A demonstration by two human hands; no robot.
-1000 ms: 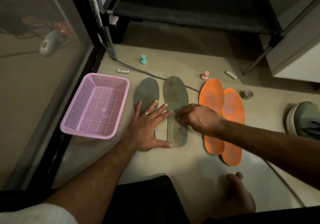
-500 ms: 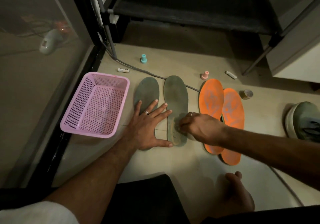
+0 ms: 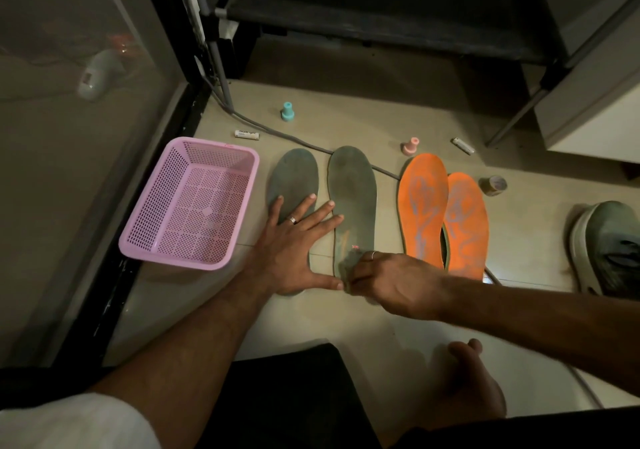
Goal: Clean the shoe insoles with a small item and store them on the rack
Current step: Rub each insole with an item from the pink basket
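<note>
Right hand [image 3: 391, 284] now at heel of right grey-green foam insole [image 3: 353, 202], down from mid-sole second ago; fingers bunched, pinching small wiper, barely visible; left hand [image 3: 294, 251] spread flat, pinning left grey-green insole [image 3: 294, 180]; scrubbing continues; dark rack [image 3: 381, 29] unused.

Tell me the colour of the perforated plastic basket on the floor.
The perforated plastic basket is pink, clearest in the head view.

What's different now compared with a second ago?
The right hand slid down the grey insole toward its heel, rubbing with fingers curled on something too small to make out. The left hand stays flat, and the orange insoles and basket haven't moved.
</note>
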